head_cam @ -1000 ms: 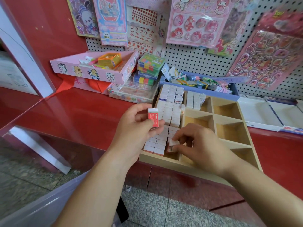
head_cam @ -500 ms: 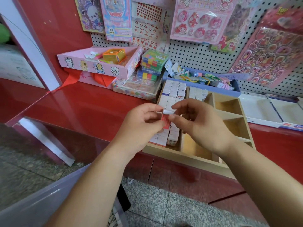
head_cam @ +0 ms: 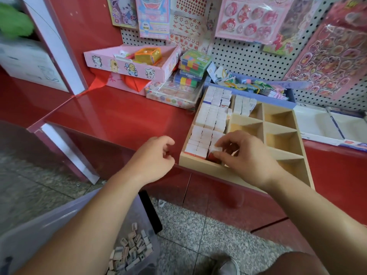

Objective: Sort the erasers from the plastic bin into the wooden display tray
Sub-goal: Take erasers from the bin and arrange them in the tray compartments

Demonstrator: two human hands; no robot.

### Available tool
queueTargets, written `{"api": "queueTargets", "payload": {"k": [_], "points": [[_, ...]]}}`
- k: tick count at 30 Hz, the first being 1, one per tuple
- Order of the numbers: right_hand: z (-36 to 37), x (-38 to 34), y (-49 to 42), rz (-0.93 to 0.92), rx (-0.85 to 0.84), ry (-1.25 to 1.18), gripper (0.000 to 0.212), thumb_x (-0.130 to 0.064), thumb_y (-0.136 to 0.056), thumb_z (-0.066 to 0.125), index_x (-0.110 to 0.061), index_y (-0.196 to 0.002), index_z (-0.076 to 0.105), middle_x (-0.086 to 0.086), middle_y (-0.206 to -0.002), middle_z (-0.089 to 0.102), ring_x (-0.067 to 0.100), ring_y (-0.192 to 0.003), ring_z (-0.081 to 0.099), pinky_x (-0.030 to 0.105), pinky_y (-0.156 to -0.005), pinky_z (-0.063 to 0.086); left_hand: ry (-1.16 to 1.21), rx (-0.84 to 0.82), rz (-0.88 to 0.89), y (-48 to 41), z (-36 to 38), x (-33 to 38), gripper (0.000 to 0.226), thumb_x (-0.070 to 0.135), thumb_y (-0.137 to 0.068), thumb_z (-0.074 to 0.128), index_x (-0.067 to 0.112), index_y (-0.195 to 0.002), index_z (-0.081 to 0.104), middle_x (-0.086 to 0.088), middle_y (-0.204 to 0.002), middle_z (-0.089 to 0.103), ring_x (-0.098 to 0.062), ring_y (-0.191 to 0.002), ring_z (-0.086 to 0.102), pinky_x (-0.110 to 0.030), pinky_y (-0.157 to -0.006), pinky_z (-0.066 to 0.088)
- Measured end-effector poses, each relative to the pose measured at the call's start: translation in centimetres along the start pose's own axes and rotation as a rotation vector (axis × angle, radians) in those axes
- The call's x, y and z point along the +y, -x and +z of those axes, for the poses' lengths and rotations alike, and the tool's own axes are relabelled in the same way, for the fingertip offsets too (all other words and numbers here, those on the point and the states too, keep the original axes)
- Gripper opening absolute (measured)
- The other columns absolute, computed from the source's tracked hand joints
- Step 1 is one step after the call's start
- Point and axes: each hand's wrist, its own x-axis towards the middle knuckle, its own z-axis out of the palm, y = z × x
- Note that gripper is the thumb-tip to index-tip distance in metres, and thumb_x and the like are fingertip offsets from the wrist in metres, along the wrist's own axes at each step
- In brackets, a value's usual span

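Right hand [head_cam: 246, 157] half-hides pinched eraser [head_cam: 216, 149].

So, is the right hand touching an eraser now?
Touching. The head view shows the right hand pinching a white eraser between thumb and fingertips, at the wooden tray's near row.

A red counter [head_cam: 111, 116] stands against white pegboard [head_cam: 244, 60] (hung with sticker sheets [head_cam: 252, 16]) over speckled floor [head_cam: 208, 235].
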Motion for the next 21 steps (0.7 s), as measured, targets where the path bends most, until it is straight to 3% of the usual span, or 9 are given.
{"api": "queueTargets", "payload": {"k": [4, 9, 12, 17, 21], "points": [[1.3, 0.3, -0.1, -0.021, -0.006, 0.059, 0.018, -0.022, -0.081, 0.083, -0.028, -0.084, 0.066, -0.008, -0.078, 0.062, 0.001, -0.071, 0.055, 0.011, -0.063, 0.041, -0.198, 0.011, 0.078, 0.2, 0.3, -1.0, 0.051, 0.028, -0.089, 0.069, 0.028, -0.138, 0.054, 0.007, -0.129, 0.046, -0.018, -0.126, 0.042, -0.041, -0.106, 0.045], [1.3, 0.6, 0.0, 0.061, -0.033, -0.128, 0.019, -0.028, -0.078, 0.086, -0.025, -0.083, 0.067, -0.005, -0.075, 0.066, 0.0, -0.062, 0.052, 0.013, -0.058, 0.041, -0.382, 0.122, 0.093, 0.4, 0.9, -1.9, 0.057, 0.042, -0.086, 0.073, 0.028, -0.138, 0.055, 0.004, -0.137, 0.043, -0.025, -0.126, 0.039, -0.041, -0.105, 0.043], [1.2, 0.7, 0.3, 0.036, -0.023, -0.086, 0.019, -0.03, -0.079, 0.085, -0.027, -0.083, 0.067, -0.006, -0.077, 0.067, 0.002, -0.064, 0.053, 0.013, -0.06, 0.042, -0.374, 0.142, 0.093, 0.3, 1.1, -1.9, 0.059, 0.044, -0.084, 0.075, 0.029, -0.138, 0.056, 0.003, -0.137, 0.045, -0.026, -0.125, 0.039, -0.04, -0.106, 0.041], [1.2, 0.7, 1.0, -0.032, 0.017, 0.024, 0.016, -0.032, -0.082, 0.08, -0.03, -0.09, 0.065, -0.011, -0.087, 0.06, 0.004, -0.076, 0.056, 0.01, -0.068, 0.041, -0.27, 0.018, 0.129, 0.7, 1.6, -0.7, 0.078, 0.048, -0.08, 0.081, 0.026, -0.147, 0.049, 0.006, -0.145, 0.042, -0.021, -0.133, 0.035, -0.041, -0.114, 0.034], [1.3, 1.1, 1.4, -0.093, 0.016, 0.062, 0.014, -0.029, -0.085, 0.077, -0.028, -0.095, 0.067, -0.012, -0.092, 0.056, 0.002, -0.076, 0.057, 0.008, -0.073, 0.04, -0.295, 0.038, 0.13, 1.1, 2.5, 0.3, 0.074, 0.055, -0.084, 0.074, 0.021, -0.145, 0.049, 0.003, -0.147, 0.043, -0.022, -0.134, 0.035, -0.042, -0.114, 0.035]]}}
